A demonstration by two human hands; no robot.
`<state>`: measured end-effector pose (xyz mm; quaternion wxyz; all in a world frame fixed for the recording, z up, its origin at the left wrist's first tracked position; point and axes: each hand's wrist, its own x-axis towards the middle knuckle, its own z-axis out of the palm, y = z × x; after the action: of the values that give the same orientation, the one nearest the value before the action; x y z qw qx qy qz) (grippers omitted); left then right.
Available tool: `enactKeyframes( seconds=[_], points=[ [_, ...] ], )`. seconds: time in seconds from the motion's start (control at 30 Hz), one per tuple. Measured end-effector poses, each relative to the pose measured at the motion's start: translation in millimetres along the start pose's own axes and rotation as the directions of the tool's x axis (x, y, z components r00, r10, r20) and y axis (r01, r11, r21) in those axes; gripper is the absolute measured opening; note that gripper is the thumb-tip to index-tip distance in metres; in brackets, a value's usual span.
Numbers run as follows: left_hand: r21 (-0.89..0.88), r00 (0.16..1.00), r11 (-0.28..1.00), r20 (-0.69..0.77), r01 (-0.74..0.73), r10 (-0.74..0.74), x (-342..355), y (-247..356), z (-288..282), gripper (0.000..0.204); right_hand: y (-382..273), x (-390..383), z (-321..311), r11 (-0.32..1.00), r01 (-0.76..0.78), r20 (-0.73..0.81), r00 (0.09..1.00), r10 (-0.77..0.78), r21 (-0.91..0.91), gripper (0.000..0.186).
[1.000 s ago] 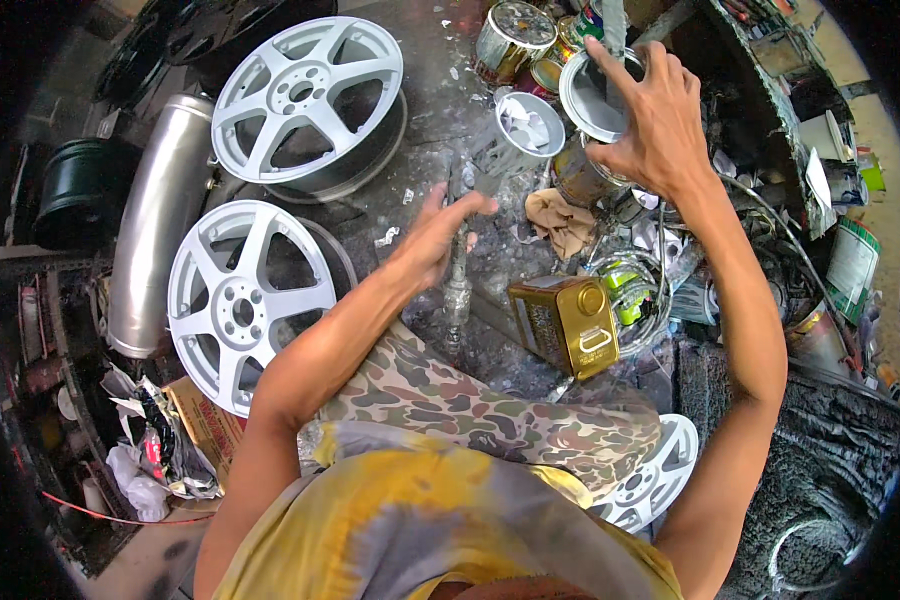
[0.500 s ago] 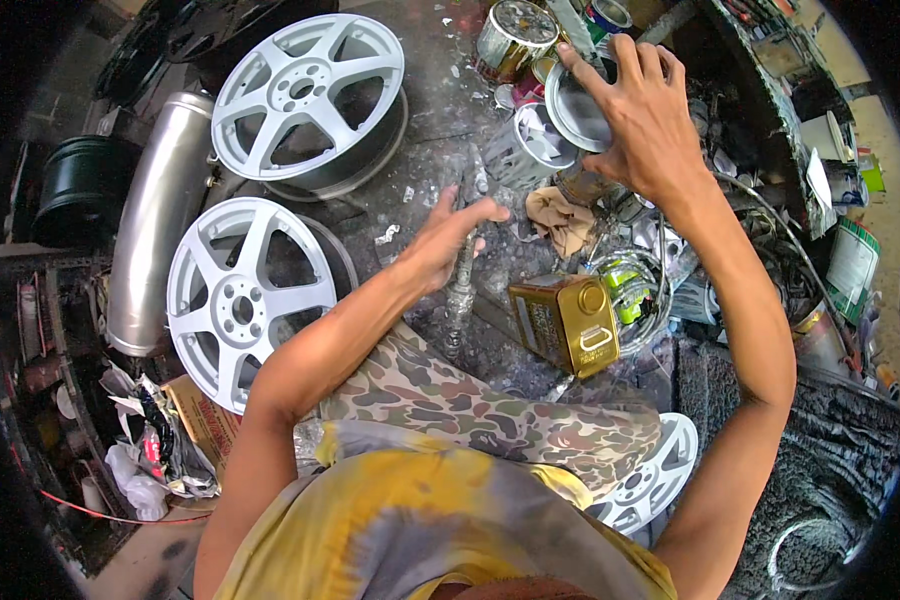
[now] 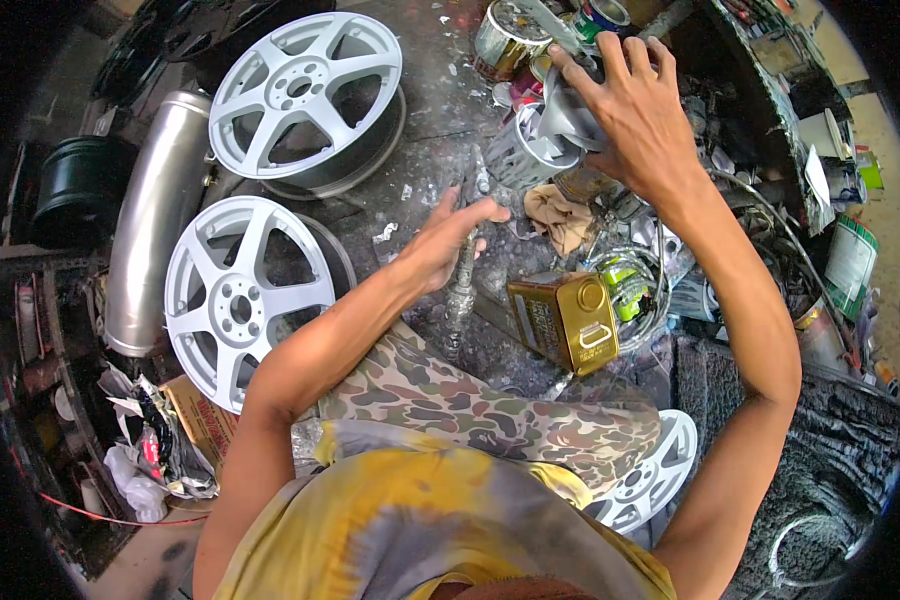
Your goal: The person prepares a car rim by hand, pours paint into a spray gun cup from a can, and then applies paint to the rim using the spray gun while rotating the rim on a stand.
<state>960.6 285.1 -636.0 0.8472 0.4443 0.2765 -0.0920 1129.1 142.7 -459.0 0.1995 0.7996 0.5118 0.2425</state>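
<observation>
My right hand (image 3: 642, 120) grips a small grey metal can (image 3: 572, 112) from above, fingers spread over its rim. The can is tipped left, its mouth over a paint-streaked grey bucket (image 3: 518, 158). White and grey material shows inside the bucket; whether liquid is running from the can is hard to tell. My left hand (image 3: 450, 240) is closed round a grey, paint-crusted hose-like piece (image 3: 460, 300), the thumb stretched right. The upper end of that piece is partly hidden by the hand. A crumpled brown cloth (image 3: 560, 218) lies between the hands, below the bucket.
Two silver-white car wheels (image 3: 305, 92) lie at left beside a long metal cylinder (image 3: 160, 220). A gold rectangular tin (image 3: 568, 322) stands before me, next to a coiled hose (image 3: 642, 290). Paint cans (image 3: 510, 42) crowd the far side. A third wheel (image 3: 650, 470) is near my leg.
My right hand has tilted the grey can further over the bucket, turning its mouth downward. My left hand keeps its place.
</observation>
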Motion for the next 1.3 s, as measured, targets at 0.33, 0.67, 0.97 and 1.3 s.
enactKeyframes(
  seconds=[0.33, 0.67, 0.97, 1.3],
  points=[
    [0.004, 1.000, 1.000, -0.020, -0.017, 0.017, -2, 0, 3, 0.047, -2, 0, 1, 1.000, 0.020, -0.022, 1.000, -0.021, -0.007, 0.126],
    [-0.010, 0.999, 1.000, 0.043, 0.016, -0.016, -7, 4, 1, 0.081, -3, 0, 2, 0.999, -0.021, 0.003, 1.000, 0.021, -0.025, 0.124],
    [-0.004, 0.995, 1.000, 0.097, 0.031, -0.031, -3, 1, -4, 0.108, -3, 0, 7, 0.999, -0.024, -0.048, 0.999, 0.023, -0.029, 0.121],
    [-0.019, 0.998, 1.000, 0.057, -0.004, 0.005, -7, 1, -1, 0.057, -5, 0, 3, 0.999, -0.019, -0.037, 0.999, 0.017, -0.044, 0.122]
  ],
)
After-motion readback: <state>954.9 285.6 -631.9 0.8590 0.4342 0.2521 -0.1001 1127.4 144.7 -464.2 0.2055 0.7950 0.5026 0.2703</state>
